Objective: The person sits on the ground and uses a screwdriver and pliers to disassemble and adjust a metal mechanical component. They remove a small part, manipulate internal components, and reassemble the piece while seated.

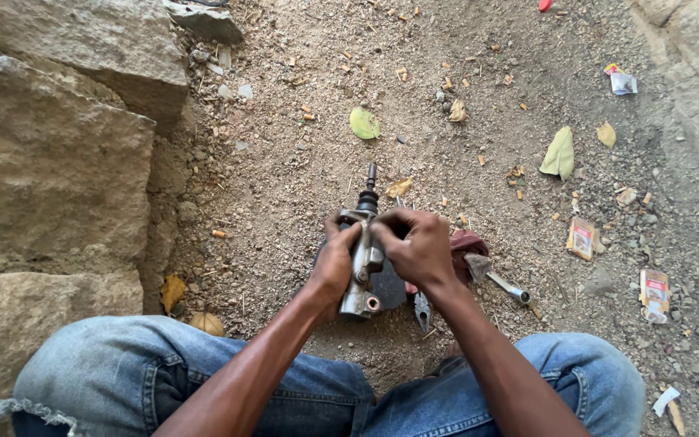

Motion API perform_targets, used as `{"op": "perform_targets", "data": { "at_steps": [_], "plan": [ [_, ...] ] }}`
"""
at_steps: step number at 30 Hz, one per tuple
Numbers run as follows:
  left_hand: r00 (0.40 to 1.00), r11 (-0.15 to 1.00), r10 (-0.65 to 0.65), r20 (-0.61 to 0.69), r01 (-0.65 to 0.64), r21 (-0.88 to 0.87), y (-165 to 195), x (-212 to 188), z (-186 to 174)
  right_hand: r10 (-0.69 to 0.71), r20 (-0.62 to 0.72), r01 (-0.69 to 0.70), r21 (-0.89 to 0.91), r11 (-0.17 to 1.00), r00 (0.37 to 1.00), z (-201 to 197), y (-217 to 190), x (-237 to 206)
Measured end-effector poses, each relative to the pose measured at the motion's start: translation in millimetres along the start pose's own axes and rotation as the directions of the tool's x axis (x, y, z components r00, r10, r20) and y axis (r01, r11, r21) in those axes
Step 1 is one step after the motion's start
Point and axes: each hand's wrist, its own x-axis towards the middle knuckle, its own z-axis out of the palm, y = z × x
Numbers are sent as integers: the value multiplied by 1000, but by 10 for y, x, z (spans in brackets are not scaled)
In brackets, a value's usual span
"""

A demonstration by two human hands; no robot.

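Both hands, left [335, 263] and right [416, 247], meet, fingers curled.

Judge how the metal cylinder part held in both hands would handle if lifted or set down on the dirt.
The metal cylinder looks like solid cast metal, so probably stiff and heavy for its size. Its rounded body might roll on the ground. The left hand and right hand both grip it, suggesting weight.

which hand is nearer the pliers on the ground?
Right. The right hand grips the metal cylinder just above the pliers; the left hand holds the cylinder's far side, further from them.
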Motion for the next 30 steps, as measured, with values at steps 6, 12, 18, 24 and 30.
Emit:
{"op": "perform_targets", "data": {
  "at_steps": [6,12,18,24,30],
  "plan": [
    [995,992,38,90,-27,-120,16,-12,-41,20,118,-30,80,996,993,-100,-31,-20],
    [1000,996,5,17,-4,-87,44,-60,-24,-263,-7,247,-319,915,965,-64,-85,-72],
    [1000,993,24,10,-22,-116,70,-76,0,-213,-61,195,-213,957,975,-68,-154,-100],
    [998,994,45,38,-41,-103,115,-90,39,257,57,-255,-45,966,965,-113,-248,-65],
    [1000,985,9,30,-3,-174,115,-67,67,123,-90,-125,-10,992,988,-141,-159,-62]
  ]
}}
